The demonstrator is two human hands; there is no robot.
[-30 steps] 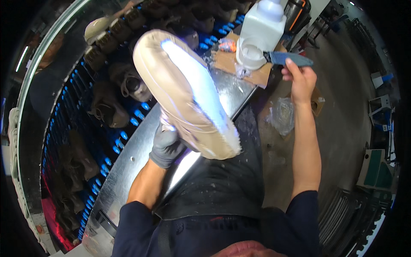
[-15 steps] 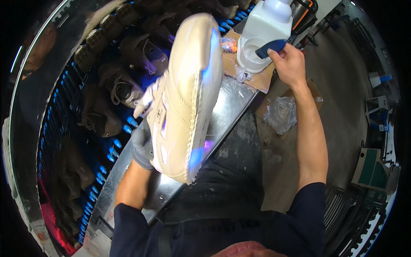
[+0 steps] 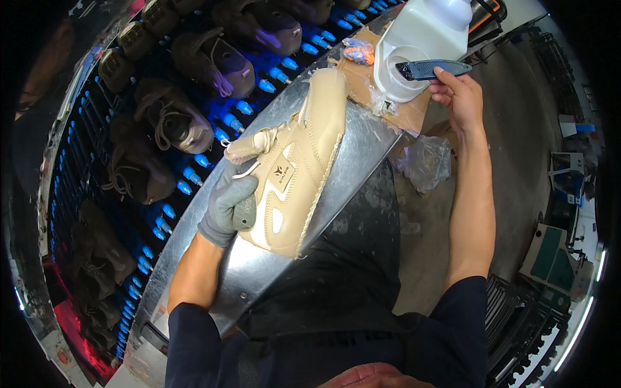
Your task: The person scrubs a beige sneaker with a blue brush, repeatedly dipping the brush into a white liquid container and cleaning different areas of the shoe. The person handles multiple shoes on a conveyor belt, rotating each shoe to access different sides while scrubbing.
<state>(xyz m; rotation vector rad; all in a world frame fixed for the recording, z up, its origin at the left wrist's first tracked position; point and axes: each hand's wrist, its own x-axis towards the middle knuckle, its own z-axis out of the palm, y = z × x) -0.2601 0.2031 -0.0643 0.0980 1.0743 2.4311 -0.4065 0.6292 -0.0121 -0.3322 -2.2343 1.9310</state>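
My left hand [image 3: 229,205], in a grey glove, is closed round the heel end of a beige sneaker [image 3: 297,161]. The shoe is tilted with its side panel toward me and its toe pointing away, above the metal ledge. White laces hang near my gloved fingers. My bare right hand [image 3: 460,97] pinches a flat dark blue brush [image 3: 443,68] by its handle. The brush's dark tip is over the round cup [image 3: 396,86] at the base of a white plastic jug [image 3: 424,35]; whether it touches the cup, I cannot tell.
Left of the metal ledge [image 3: 362,139], several dark-looking shoes [image 3: 174,119] lie over a conveyor with blue-tipped pegs [image 3: 192,174]. Cardboard [image 3: 362,84] under the jug carries a small orange-and-blue packet [image 3: 359,50]. A clear plastic bag [image 3: 427,163] sits beyond the ledge's right edge.
My left hand has lowered the sneaker and turned its side panel upward, its sole edge now facing away. The brush has shifted slightly right and lies flatter over the cup.
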